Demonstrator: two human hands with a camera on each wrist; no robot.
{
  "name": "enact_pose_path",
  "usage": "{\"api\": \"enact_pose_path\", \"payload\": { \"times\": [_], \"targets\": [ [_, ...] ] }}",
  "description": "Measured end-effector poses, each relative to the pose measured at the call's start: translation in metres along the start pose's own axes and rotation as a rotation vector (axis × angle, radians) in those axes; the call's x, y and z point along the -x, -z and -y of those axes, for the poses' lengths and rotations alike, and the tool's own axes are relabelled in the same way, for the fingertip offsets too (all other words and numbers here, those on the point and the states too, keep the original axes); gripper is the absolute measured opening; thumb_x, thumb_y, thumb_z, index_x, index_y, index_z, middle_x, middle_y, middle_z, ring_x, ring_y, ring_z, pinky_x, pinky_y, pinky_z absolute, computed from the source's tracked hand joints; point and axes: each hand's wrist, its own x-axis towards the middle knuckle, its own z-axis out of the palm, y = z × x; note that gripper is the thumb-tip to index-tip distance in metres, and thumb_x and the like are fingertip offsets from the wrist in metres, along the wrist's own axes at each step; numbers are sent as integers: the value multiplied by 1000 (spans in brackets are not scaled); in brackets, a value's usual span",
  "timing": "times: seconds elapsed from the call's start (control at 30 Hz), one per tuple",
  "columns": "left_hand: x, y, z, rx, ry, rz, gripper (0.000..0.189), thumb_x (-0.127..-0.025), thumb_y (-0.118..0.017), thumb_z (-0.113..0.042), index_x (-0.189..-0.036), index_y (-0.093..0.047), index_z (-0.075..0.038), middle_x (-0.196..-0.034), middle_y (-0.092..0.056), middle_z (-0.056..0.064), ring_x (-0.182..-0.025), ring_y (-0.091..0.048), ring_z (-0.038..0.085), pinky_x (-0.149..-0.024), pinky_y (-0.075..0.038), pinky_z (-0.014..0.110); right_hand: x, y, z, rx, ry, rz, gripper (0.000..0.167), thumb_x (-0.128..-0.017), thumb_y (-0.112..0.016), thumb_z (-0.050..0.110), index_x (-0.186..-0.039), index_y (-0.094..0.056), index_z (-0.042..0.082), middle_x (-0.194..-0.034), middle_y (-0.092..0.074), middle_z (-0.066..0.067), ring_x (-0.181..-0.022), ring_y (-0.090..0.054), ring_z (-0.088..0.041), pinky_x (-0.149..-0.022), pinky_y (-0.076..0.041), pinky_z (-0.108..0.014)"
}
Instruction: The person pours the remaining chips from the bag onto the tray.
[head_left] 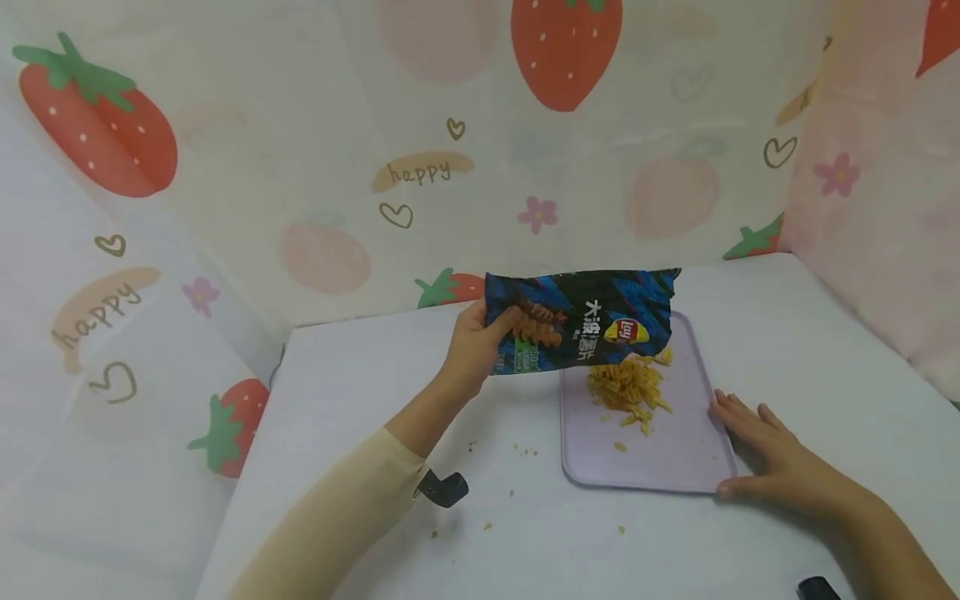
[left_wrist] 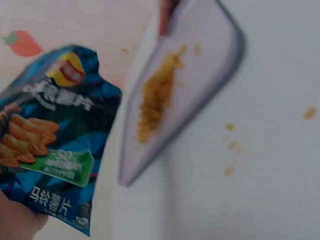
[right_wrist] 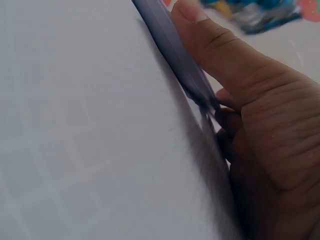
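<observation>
My left hand [head_left: 471, 346] grips one end of a blue and black potato chip bag [head_left: 630, 287], with the thumb across its front. Held sideways, the bag overlaps the far end of a pale purple tray [head_left: 686, 442] in the head view. A heap of yellow ridged chips [head_left: 626, 385] lies on the tray, with smaller bits around it. My right hand [head_left: 787, 467] holds the tray's near right corner, thumb at the near edge and fingers along the right side. In the right wrist view the thumb [right_wrist: 220, 45] lies against the tray's rim [right_wrist: 170, 45].
Several chip crumbs [head_left: 525, 451] are scattered over the white table [head_left: 360, 367] left of the tray and in front of it. A curtain printed with strawberries [head_left: 566, 50] hangs behind and at the sides. A black piece [head_left: 444, 489] sticks out from the left wrist.
</observation>
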Motion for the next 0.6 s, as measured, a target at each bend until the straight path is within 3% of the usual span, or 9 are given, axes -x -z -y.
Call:
{"api": "enact_pose_path", "payload": {
  "times": [0.23,0.37,0.47,0.6],
  "targets": [
    [-4,-9,-8,-31,-41,41,25,-105,-60,-19,-120,-67,-1,-113,-71,12,-100,-66,14,-89,-56,30,1,-1,3,-17,-69,23,108,-77,-88,43,-161,-30,9,-168,-22,-19,-147,6,16,-114,15,-9],
    [-6,-9,-6,-64,-17,75,24,-105,-60,-19,-119,-68,-2,-111,-72,10,-99,-66,14,-88,-56,29,0,0,3,-9,-32,11,107,-76,-88,42,-160,-31,7,-168,-23,-19,-148,4,15,-115,14,-9],
    [-8,-5,-10,-47,14,40,27,-105,-60,-22,-123,-67,-4,-116,-71,9,-104,-65,15,-92,-55,30,1,1,3,-1,-30,11,108,-76,-88,43,-160,-31,7,-168,-23,-19,-148,4,17,-115,14,-9],
    [-13,2,-26,6,35,-31,30,-104,-61,-28,-128,-66,-9,-123,-68,7,-113,-63,17,-98,-52,35,1,1,3,-2,-50,13,108,-76,-88,44,-161,-31,8,-168,-22,-19,-148,5,17,-115,14,-9]
  ]
}}
